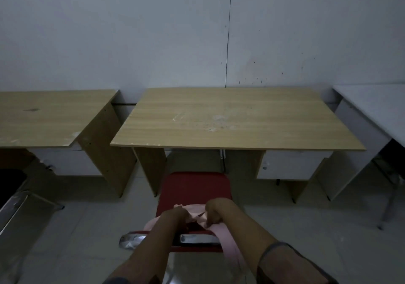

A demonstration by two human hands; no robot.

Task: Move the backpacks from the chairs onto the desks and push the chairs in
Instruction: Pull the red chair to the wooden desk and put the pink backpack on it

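A pale pink fabric backpack point(198, 214) is lying at the near end of the seat of a red-cushioned chair with a chrome metal frame point(194, 190), part of its cloth draping down over the chair's near edge on the right. The left hand point(175, 217) is curling closed on the pink fabric at its left side, and the right hand point(215, 212) is pinching a fold of the same fabric at its right side, fingers closed on it. The chair is standing just in front of a light wood-grain desk with a white drawer point(236, 119), its seat not yet tucked under the top. A second wood-grain desk point(50, 117) is standing to the left, a white-topped table point(372, 104) to the right, all against a grey wall point(153, 31).
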